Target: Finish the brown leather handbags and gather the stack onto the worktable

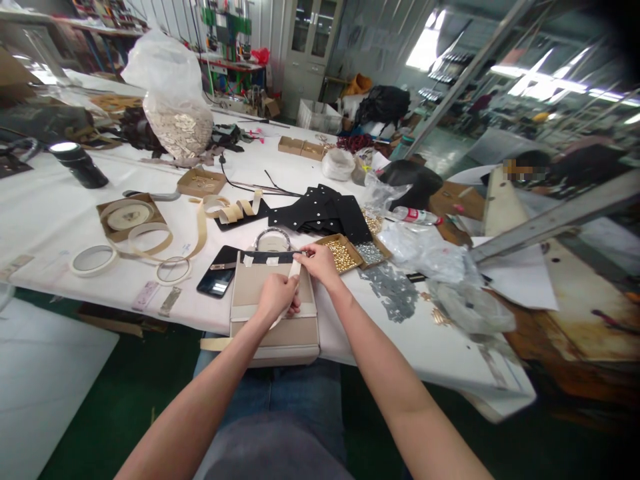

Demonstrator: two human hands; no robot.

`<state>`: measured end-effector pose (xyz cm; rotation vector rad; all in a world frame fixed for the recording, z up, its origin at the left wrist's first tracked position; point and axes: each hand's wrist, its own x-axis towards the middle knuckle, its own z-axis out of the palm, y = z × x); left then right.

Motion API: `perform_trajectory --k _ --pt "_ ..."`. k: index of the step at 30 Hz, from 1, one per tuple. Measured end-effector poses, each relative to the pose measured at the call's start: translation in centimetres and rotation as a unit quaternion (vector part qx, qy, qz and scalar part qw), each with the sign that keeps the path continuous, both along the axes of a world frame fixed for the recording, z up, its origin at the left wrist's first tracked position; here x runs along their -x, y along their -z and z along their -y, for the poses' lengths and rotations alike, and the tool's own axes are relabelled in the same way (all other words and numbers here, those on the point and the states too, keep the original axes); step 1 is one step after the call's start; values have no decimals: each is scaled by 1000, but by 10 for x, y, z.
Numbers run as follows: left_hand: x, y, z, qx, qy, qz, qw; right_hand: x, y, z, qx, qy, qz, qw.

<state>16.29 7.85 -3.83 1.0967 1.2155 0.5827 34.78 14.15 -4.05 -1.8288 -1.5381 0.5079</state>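
A beige handbag (pixel 260 293) with a dark top band and a metal ring handle lies flat at the near edge of the white table (pixel 60 213). A pale tape strip (pixel 295 269) runs down its front. My left hand (pixel 278 297) is closed over the strip's lower part at the middle of the bag. My right hand (pixel 316 261) pinches the strip's upper end near the dark band. A phone (pixel 220 272) lies just left of the bag.
Tape rolls (pixel 131 217) and loose tape lie to the left. Black cut panels (pixel 320 212), small trays of gold studs (pixel 341 253), plastic bags (pixel 425 248) and a big bag of metal parts (pixel 176 113) crowd the table. A person sits far right.
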Motion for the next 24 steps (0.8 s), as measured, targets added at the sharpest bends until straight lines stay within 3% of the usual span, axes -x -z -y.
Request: perform_trajectory --k 7,12,18,24 --pt "-1 5 0 -1 5 2 1000 -7 -12 4 -26 -39 43 998" --pt "1 9 0 -7 12 -1 1000 -17 -18 1 55 -119 43 990" --pt "7 9 0 -8 20 -8 1000 -26 -23 -13 97 -193 71 974" --pt "5 6 -1 -7 32 -18 999 -29 -25 -15 130 -207 24 969"
